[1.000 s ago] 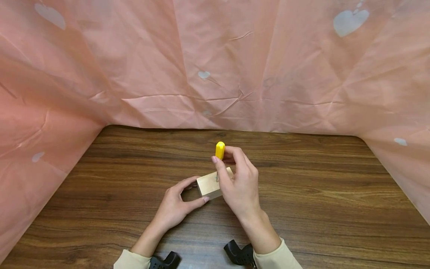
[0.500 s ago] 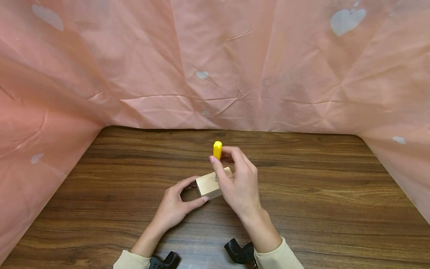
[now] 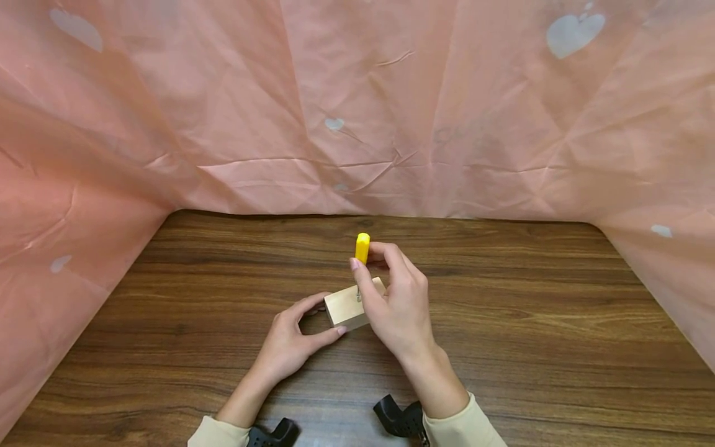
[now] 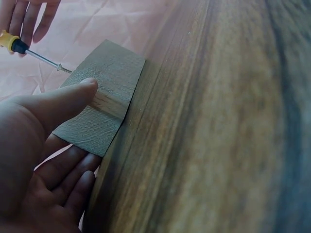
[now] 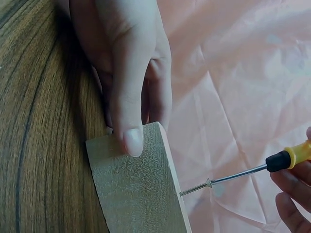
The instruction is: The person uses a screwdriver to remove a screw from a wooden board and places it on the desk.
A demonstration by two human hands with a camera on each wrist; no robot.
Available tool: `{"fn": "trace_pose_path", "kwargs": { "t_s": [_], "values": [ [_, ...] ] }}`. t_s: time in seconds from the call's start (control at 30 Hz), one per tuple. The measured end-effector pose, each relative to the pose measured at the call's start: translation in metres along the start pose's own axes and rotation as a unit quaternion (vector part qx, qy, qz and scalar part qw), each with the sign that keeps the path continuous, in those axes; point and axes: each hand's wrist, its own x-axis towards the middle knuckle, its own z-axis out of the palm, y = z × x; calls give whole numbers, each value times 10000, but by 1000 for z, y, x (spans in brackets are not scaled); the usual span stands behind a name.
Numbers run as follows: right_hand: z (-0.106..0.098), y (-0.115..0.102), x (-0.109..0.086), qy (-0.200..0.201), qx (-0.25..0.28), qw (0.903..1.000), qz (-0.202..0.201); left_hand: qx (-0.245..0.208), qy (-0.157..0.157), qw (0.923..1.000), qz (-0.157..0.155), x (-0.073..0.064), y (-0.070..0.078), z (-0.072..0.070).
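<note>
My left hand (image 3: 290, 341) holds a pale wooden block (image 3: 342, 307) by its left end, thumb on the near side and fingers on the far side. The block sits on the table. A metal screw (image 5: 195, 189) stands in its top face, with much of the thread showing. On the screw's head rests the tip of a screwdriver (image 5: 243, 172) with a yellow handle and black collar. My right hand (image 3: 399, 304) pinches that handle between thumb and fingers, above the block. In the head view this hand hides the block's right end and most of the shaft.
The brown wood-grain table (image 3: 530, 335) spreads around both hands. A pink curtain (image 3: 391, 93) with pale hearts hangs behind it and along both sides. Black wrist devices (image 3: 398, 419) sit at the beige sleeves (image 3: 463, 425).
The screwdriver's yellow handle has shifted slightly left and wobbled a little in my right fingers. My left hand and the block have kept their place.
</note>
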Motion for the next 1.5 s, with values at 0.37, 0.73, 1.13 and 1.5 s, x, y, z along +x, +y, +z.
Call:
{"fn": "trace_pose_path", "kwargs": {
  "t_s": [0.37,0.73,1.13,1.5],
  "values": [
    [0,0,0,-37,-20,9999,-113,43,48,10000,27,-1,0,0],
    [0,-1,-1,-144,0,9998,-96,20,17,10000,-36,0,-2,2],
    [1,1,-1,50,-101,9995,-299,40,3,10000,-90,1,-2,1],
    [2,1,-3,-52,-56,9997,-235,-20,6,10000,2,1,-1,1]
  ]
}}
